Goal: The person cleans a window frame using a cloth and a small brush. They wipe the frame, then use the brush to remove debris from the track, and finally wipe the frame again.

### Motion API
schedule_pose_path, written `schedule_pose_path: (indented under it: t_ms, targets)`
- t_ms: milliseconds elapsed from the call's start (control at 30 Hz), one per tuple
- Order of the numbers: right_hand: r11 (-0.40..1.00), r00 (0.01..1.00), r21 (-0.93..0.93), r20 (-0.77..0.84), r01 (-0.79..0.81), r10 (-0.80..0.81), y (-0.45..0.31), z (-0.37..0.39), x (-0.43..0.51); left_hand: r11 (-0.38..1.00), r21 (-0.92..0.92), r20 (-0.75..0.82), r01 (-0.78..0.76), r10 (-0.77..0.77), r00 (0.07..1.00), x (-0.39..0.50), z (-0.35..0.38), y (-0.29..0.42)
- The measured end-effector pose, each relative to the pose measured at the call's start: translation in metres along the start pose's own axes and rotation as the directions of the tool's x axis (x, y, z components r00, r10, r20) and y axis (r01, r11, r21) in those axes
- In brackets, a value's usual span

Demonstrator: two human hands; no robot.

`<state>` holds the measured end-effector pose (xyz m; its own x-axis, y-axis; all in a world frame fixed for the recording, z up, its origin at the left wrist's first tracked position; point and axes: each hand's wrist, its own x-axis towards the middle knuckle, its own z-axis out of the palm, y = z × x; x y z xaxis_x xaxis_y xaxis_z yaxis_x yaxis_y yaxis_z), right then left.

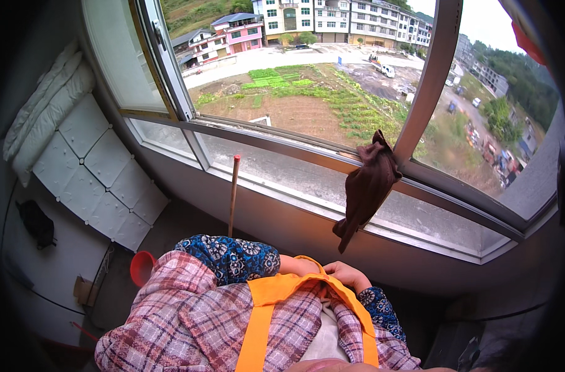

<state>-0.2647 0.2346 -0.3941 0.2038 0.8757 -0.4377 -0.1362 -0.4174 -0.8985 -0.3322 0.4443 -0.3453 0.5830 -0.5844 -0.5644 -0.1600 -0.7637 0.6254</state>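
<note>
Both of my hands are close together at the front of my orange apron (282, 289), in front of my chest. My left hand (305, 266) reaches across from the left, its fingers hidden behind the apron's upper edge. Beside it, my right hand (347, 274) has bent fingers at the apron's edge, and what they hold is hidden. Blue floral sleeve covers (231, 258) lie over both forearms, above a plaid jacket (203, 321). Beyond my hands, a dark brown cloth (368, 186) hangs bunched over the window's lower rail (305, 153), apart from both hands.
A wooden pole (233, 200) with a red tip stands by the wall under the window. To the left are a red plastic container (142, 268), a white tufted panel (101, 172) with a folded white quilt (55, 111), a black bag (37, 224) and a cardboard box (85, 292).
</note>
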Motion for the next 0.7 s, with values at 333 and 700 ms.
schedule_pose_path:
  t_ms: [333,700]
  targets:
    - [0.958,1.0,0.286,-0.018,0.006,-0.001,0.012,0.005,-0.002,0.999,0.0,0.024,0.051,-0.051,0.998,0.001,-0.007,0.004]
    - [0.996,1.0,0.094,-0.019,-0.01,0.012,0.017,0.006,0.0,0.979,-0.169,0.174,0.118,-0.088,0.981,-0.016,-0.025,0.017]
